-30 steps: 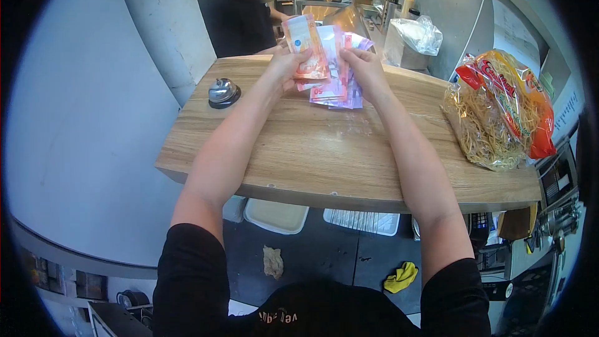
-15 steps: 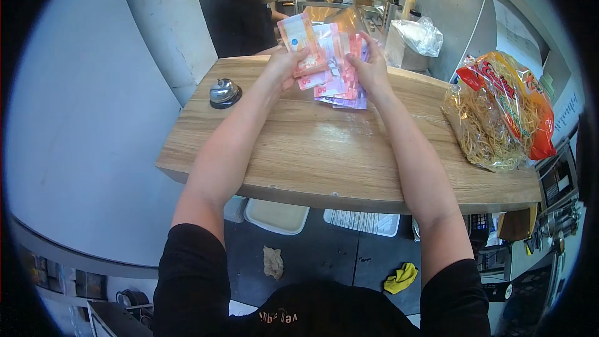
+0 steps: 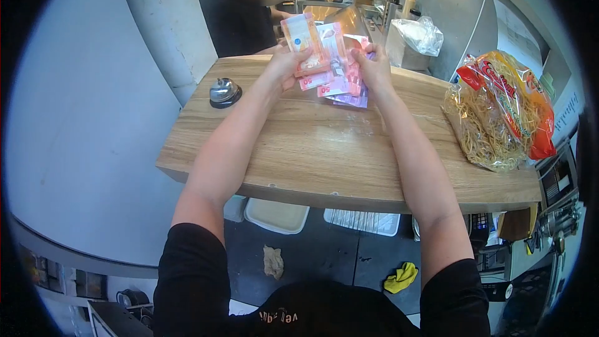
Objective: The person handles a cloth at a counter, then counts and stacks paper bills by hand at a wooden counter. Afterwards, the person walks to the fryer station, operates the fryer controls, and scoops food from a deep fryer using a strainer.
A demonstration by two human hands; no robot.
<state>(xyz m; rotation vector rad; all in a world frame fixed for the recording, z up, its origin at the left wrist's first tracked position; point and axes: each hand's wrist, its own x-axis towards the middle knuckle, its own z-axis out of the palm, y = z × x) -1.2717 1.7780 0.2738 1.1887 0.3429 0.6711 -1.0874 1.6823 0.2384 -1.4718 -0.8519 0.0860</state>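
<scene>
My left hand is closed on the left side of a fan of banknotes, its thumb over an orange note at the front. Red-pink notes marked 50 and some purple notes spread out to the right and below. My right hand pinches the right side of the fan, thumb on top. Both hands hold the money over the far edge of the wooden counter. How many notes there are cannot be made out.
A call bell stands at the counter's left, a bag of noodles at its right. Beyond the counter are a person in black and a plastic bag. Below lie trays and a yellow cloth.
The notes have fanned out wider, with more of the red-pink ones showing. My right hand has shifted slightly right, and its fingers have closed in again after spreading.
</scene>
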